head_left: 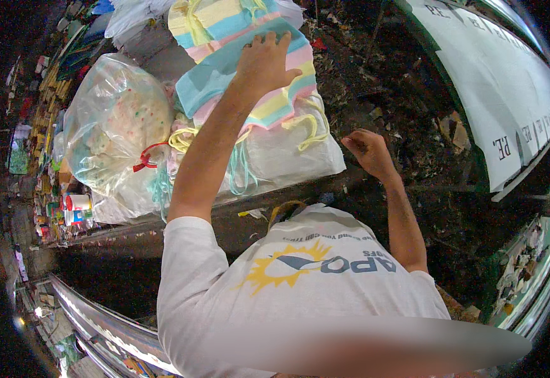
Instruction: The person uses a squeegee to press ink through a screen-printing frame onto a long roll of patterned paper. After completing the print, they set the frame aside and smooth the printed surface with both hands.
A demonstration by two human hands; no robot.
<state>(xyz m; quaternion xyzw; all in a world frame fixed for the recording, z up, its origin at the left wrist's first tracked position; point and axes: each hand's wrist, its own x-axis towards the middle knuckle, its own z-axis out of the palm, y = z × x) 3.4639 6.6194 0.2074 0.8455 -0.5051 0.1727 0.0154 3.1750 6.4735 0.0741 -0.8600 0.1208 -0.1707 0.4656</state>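
Head view: left hand (263, 63) flat on striped bag (224, 28); right hand (368, 151) curled, empty; littered ground (413, 94).

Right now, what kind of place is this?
Probably a goods store or market stall: clear plastic sacks stuffed with wares, a pile of pastel striped bags under the left hand, and small packaged goods crowded alongside.

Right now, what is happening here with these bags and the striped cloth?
A person in a white shirt leans over a pile of bagged goods. The left hand lies flat on a folded pastel-striped cloth on top of a white sack. The right hand hangs loosely curled beside the sack, over dark littered ground, and holds nothing. To the left lies a clear plastic bag closed with a red tie. Yellow and teal cords hang between the two bags.
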